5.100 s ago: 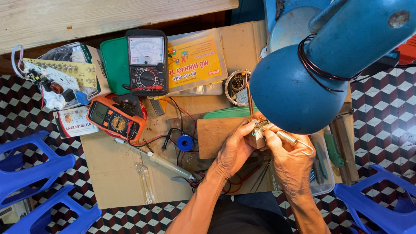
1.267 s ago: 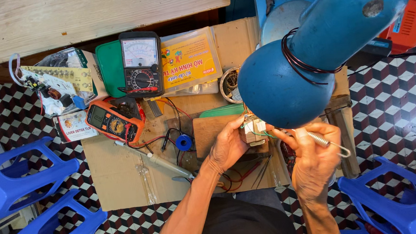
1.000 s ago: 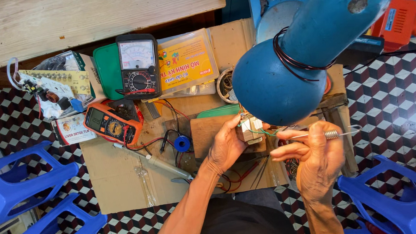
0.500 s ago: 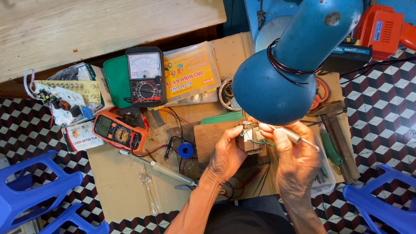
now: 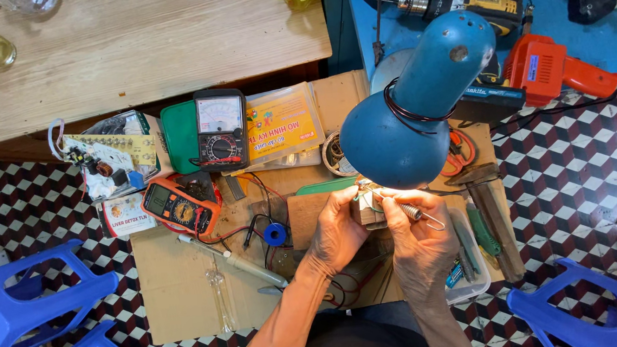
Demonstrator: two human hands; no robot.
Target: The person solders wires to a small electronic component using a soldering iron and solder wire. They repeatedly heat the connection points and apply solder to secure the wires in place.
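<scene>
My left hand (image 5: pixel 338 230) is closed around a small part (image 5: pixel 368 207), fingers curled over its left side, and it holds the part up just under the rim of the blue lamp (image 5: pixel 418 111). The part sits between my two hands, pressed against the left fingertips, and the lamp's glare and my fingers hide most of it, so I cannot tell what kind of piece it is. My right hand (image 5: pixel 425 245) is clenched on a thin metal tool (image 5: pixel 412 212) with a coiled spring along its shaft. The tool lies across the top of my right fingers, its tip pointing left and reaching the part. Both hands hover over a small wooden block (image 5: pixel 309 219) that lies on the cardboard sheet (image 5: pixel 174 293) spread on the tiled floor.

To the left of my left wrist lies a soldering iron (image 5: pixel 236 260), apart from my hand, and just above it a small blue spool (image 5: pixel 275 234). Further left sits an orange meter (image 5: pixel 180 208), and above it a black meter with a dial (image 5: pixel 220 129). A bare circuit board (image 5: pixel 107 156) rests at the far left. Beside my right hand a clear plastic tray (image 5: pixel 468 257) holds a green-handled tool. A red power tool (image 5: pixel 556 69) lies at the upper right, well apart from my hands.
</scene>
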